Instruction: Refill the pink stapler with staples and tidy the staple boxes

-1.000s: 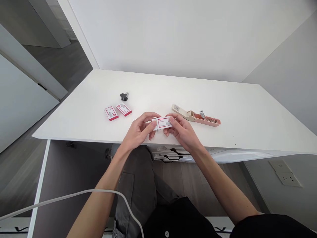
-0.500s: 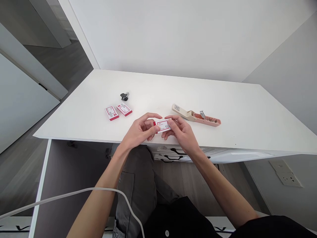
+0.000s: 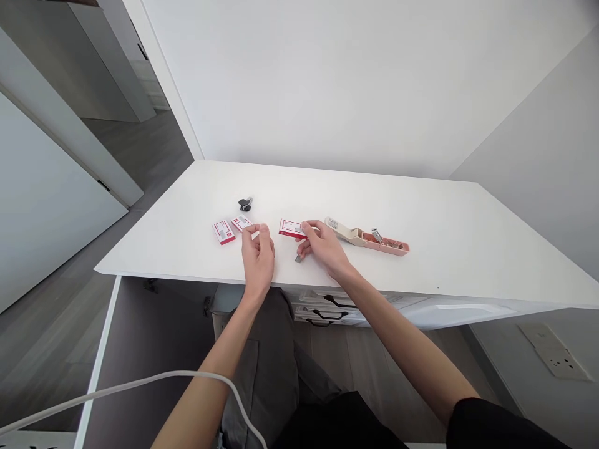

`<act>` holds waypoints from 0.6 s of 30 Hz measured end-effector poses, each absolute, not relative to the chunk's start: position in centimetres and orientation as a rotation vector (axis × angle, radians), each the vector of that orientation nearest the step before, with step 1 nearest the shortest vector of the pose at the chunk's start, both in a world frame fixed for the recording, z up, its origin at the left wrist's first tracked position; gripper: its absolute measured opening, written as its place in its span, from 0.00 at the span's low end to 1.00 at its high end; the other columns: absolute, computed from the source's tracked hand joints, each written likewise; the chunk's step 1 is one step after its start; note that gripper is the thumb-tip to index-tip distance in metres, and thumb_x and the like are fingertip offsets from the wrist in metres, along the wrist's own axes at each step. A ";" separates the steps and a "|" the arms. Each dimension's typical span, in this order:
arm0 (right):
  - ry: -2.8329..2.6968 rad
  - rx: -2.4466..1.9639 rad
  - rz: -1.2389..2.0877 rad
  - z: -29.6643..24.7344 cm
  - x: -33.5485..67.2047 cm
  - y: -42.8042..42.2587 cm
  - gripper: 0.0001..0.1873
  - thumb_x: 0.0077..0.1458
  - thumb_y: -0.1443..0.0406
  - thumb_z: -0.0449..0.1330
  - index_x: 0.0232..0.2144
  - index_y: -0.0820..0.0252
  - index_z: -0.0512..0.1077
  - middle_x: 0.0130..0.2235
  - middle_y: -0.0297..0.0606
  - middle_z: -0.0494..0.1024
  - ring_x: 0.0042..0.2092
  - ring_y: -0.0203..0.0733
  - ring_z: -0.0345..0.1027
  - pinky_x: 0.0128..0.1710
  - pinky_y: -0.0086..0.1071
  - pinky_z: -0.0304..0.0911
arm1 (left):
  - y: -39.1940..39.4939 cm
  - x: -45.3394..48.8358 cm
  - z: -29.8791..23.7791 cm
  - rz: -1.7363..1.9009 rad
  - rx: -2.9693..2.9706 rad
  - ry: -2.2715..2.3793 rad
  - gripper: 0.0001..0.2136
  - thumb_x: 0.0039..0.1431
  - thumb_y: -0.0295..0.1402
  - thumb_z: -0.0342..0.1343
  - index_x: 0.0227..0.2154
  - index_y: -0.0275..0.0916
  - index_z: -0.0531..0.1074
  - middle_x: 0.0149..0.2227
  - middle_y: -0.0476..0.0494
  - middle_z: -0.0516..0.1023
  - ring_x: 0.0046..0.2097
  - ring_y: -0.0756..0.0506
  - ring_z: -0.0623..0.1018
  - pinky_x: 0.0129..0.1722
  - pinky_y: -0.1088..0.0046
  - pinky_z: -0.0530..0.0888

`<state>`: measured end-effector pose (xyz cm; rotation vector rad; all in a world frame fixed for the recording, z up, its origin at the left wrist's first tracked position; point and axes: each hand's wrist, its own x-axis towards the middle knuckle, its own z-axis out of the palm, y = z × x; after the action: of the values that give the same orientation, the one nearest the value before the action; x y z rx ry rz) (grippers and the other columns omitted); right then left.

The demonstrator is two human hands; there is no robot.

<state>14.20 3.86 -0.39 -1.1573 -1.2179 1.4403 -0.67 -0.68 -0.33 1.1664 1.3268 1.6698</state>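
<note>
While my right hand reaches out over the white surface, its grip is closed on a small red-and-white staple box, thumb and fingertips pinching the box's right end. The box is held low over the surface, roughly level, with its long side running left to right. Just under those fingers, on the side nearer me, a small grey metal piece lies on the surface. I cannot tell whether a fingertip touches it. My left hand rests near the front edge, just to the left of the held box, with its back turned up and the fingers curled. Thumb and forefinger are drawn close together at the top, but I cannot tell whether that grip has anything in it. Just beyond its fingertips lies a second red-and-white box, and a third box sits beside that one, further left. A black binder clip stands a little behind the pair. To the right of my right hand an opened stapler lies flat, its beige arm swung out toward the held box and its pink base stretching away to the right. A white cable crosses below the surface, over my left forearm.
</note>
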 end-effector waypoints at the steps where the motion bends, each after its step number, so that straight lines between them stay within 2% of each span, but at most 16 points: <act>1: -1.268 -1.191 1.399 -0.2 13.6 4.6 0.19 0.71 0.49 0.58 0.48 0.58 0.68 0.40 0.40 0.81 0.28 0.36 0.76 0.27 0.32 0.73 | -0.7 -0.7 -0.3 1.660 1.177 1.356 0.17 0.72 0.53 0.54 0.41 0.45 0.62 0.22 0.60 0.59 0.22 0.52 0.59 0.22 0.77 0.59; 4: -1.489 -1.210 1.311 0.7 12.0 6.5 0.23 0.74 0.49 0.52 0.55 0.62 0.66 0.47 0.44 0.82 0.28 0.35 0.76 0.31 0.33 0.73 | -0.8 -0.8 -0.3 1.612 1.199 1.409 0.16 0.72 0.51 0.54 0.40 0.44 0.63 0.23 0.59 0.62 0.23 0.52 0.60 0.24 0.77 0.60; 7: -1.628 -1.182 1.272 1.6 11.9 7.1 0.24 0.72 0.50 0.56 0.60 0.60 0.65 0.59 0.46 0.79 0.24 0.32 0.74 0.32 0.35 0.72 | -0.9 -1.1 -0.3 1.542 1.238 1.454 0.15 0.72 0.49 0.55 0.39 0.43 0.65 0.24 0.58 0.63 0.24 0.52 0.61 0.25 0.76 0.59; 9: -1.714 -1.183 1.225 2.1 13.2 6.3 0.22 0.70 0.54 0.60 0.59 0.59 0.68 0.63 0.46 0.77 0.22 0.30 0.72 0.33 0.36 0.71 | -0.9 -1.2 -0.3 1.495 1.281 1.488 0.15 0.71 0.48 0.55 0.37 0.42 0.66 0.24 0.57 0.64 0.25 0.51 0.62 0.27 0.75 0.59; 11: -1.807 -1.169 1.204 2.6 15.4 4.7 0.15 0.69 0.57 0.62 0.52 0.58 0.74 0.57 0.43 0.82 0.23 0.33 0.73 0.29 0.36 0.68 | -1.0 -1.1 -0.2 1.455 1.332 1.516 0.14 0.70 0.47 0.56 0.35 0.42 0.67 0.24 0.56 0.64 0.26 0.51 0.62 0.28 0.75 0.60; 13: -1.890 -1.126 1.213 3.2 18.3 2.5 0.11 0.68 0.58 0.62 0.47 0.55 0.77 0.49 0.39 0.85 0.29 0.39 0.79 0.26 0.34 0.65 | -1.0 -1.0 -0.2 1.422 1.383 1.540 0.14 0.70 0.47 0.56 0.34 0.42 0.67 0.25 0.55 0.65 0.27 0.50 0.63 0.30 0.74 0.61; 15: -2.030 -1.100 1.141 3.8 21.4 0.3 0.12 0.70 0.55 0.60 0.47 0.53 0.79 0.44 0.38 0.86 0.31 0.41 0.80 0.27 0.35 0.66 | -1.1 -0.9 -0.1 1.372 1.446 1.563 0.13 0.69 0.45 0.57 0.36 0.42 0.69 0.26 0.54 0.66 0.29 0.50 0.65 0.32 0.73 0.63; 18: -2.130 -1.154 1.026 4.5 26.0 -2.4 0.17 0.72 0.51 0.56 0.47 0.53 0.79 0.46 0.40 0.86 0.36 0.43 0.81 0.34 0.37 0.71 | -1.2 -1.5 0.1 1.209 1.627 1.541 0.11 0.67 0.43 0.58 0.43 0.42 0.73 0.30 0.53 0.68 0.31 0.48 0.69 0.35 0.71 0.68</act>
<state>25.99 -2.35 4.48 -1.1539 -2.1303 1.0265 -1.53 -1.17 0.08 1.6268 1.5411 1.2089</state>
